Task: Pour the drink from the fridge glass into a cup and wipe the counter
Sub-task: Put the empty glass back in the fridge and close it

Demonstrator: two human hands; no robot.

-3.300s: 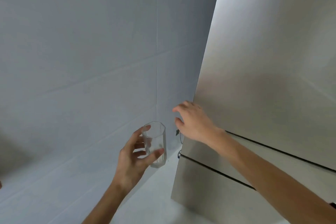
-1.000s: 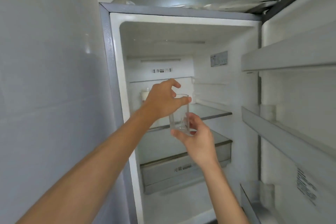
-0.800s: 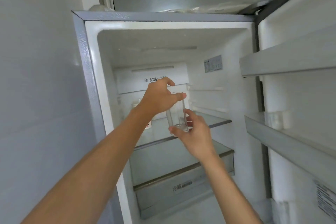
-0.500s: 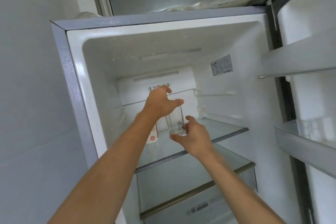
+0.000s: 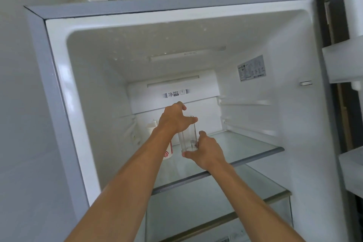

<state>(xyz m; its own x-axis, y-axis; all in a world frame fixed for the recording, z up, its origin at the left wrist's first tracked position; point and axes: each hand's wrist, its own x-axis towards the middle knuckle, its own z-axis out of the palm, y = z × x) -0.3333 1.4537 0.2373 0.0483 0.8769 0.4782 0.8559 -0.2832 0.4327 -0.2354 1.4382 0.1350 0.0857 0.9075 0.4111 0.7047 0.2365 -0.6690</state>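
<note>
A clear faceted glass (image 5: 187, 138) is held inside the open fridge, just above the upper glass shelf (image 5: 245, 149). My left hand (image 5: 174, 120) grips its rim from above. My right hand (image 5: 206, 150) cups its base from the right and below. The glass looks almost empty, with only a trace at the bottom. A white cup with a red emblem (image 5: 167, 152) stands on the shelf behind my left wrist, partly hidden.
The fridge door (image 5: 349, 76) stands open on the right with its white door bins. A second glass shelf (image 5: 255, 188) and a drawer lie below. A grey wall (image 5: 23, 104) borders the fridge on the left.
The fridge was shut 3.3 s ago and now stands open. Both hands have carried the glass deeper in and slightly lower, toward the upper shelf, as the view tilted up.
</note>
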